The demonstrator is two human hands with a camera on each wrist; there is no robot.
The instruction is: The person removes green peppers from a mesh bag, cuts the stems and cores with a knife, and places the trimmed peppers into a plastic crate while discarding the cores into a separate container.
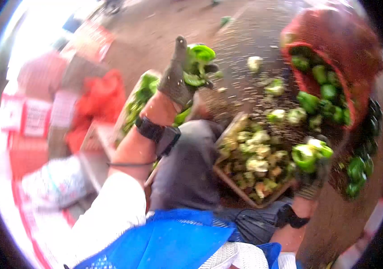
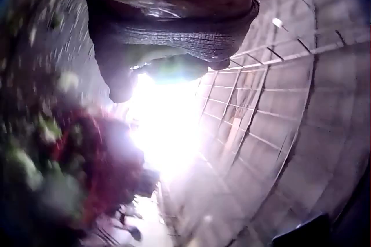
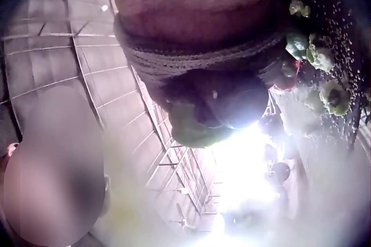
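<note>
My gloved left hand is raised with its thumb pointing up, its fingers round a cut-open green bell pepper whose hollow inside shows. In the left wrist view, the grey glove covers most of that pepper. Low on the right, my gloved right hand grips another green bell pepper with pale core showing at its top. In the right wrist view, a green side of it shows below the dark glove. A crate of pepper cores stands just left of the right hand.
A red mesh sack spills whole green peppers at the right. Loose cores and scattered seeds lie on the dark board. Beyond my left forearm is a container of cut green peppers. Red mesh lies further left.
</note>
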